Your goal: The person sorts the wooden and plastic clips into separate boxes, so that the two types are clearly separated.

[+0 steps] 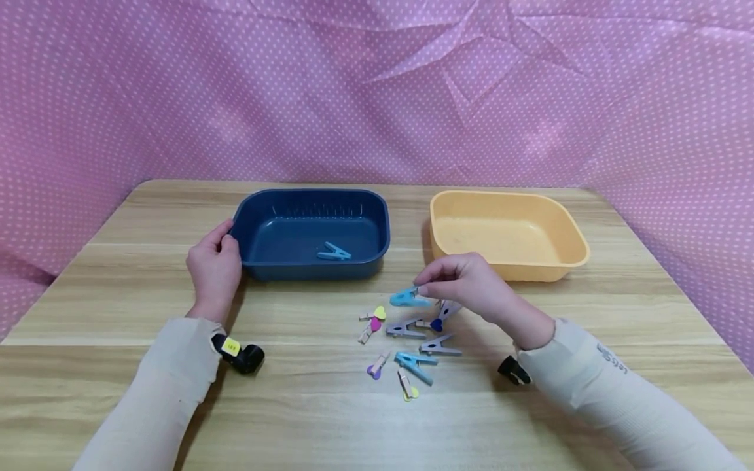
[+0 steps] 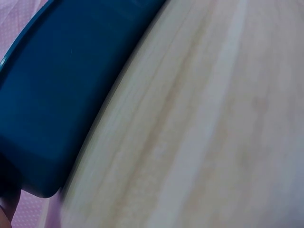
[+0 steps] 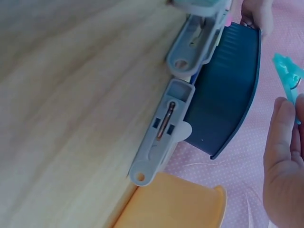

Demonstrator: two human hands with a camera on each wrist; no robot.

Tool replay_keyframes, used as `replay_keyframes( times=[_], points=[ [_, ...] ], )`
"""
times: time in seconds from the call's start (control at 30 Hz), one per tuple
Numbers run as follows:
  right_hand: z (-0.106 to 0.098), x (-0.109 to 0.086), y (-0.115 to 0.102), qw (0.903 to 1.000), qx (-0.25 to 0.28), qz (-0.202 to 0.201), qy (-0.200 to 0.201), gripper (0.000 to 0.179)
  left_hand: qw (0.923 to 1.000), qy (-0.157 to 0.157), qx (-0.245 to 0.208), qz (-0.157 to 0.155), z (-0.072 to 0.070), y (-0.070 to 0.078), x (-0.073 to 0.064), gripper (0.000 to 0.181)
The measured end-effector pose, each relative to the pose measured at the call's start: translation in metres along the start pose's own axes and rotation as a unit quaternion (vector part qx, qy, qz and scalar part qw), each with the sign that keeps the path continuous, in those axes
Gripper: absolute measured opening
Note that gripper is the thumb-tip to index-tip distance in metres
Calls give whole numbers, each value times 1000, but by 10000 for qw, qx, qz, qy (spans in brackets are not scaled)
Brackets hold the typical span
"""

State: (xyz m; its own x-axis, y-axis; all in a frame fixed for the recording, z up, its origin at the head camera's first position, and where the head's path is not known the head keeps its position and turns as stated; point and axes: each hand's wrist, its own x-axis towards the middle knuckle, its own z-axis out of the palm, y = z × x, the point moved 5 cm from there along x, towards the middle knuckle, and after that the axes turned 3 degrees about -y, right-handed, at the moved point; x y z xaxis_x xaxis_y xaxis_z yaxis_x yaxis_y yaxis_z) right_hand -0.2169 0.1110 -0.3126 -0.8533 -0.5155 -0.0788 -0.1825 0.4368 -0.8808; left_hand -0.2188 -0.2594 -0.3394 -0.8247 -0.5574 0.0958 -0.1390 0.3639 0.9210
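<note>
The fingers of the right hand (image 1: 471,288) pinch a light-blue clothespin (image 1: 408,297) by one leg, tips pressed together on it, above the tabletop (image 1: 265,405). Its long axis runs roughly crosswise, the free end pointing left from these fingers. The navy basin (image 1: 312,272) lies beyond them and to the left, a matching clothespin (image 1: 334,252) inside; the yellow basin (image 1: 530,272) lies just beyond, reaching off to the right. Grey clothespins (image 1: 440,346) and heart-topped pegs (image 1: 377,365) lie below the fingers and nearer the person. The right hand is much closer to this pile; the left hand (image 1: 216,269) touches the navy basin's far-left end, though whether its fingers curl round the rim I cannot tell
</note>
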Motion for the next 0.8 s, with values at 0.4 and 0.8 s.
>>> replay_keyframes(
  times=[0.4, 0.8],
  points=[
    [-10, 3, -6, 9967, 508, -144, 622, 15, 10000, -76, 41, -27, 0, 0, 0, 38],
    [-17, 9, -11, 9878, 1037, -292, 1123, 19, 10000, 1, 50, 53, 0, 1, 0, 38]
  ],
)
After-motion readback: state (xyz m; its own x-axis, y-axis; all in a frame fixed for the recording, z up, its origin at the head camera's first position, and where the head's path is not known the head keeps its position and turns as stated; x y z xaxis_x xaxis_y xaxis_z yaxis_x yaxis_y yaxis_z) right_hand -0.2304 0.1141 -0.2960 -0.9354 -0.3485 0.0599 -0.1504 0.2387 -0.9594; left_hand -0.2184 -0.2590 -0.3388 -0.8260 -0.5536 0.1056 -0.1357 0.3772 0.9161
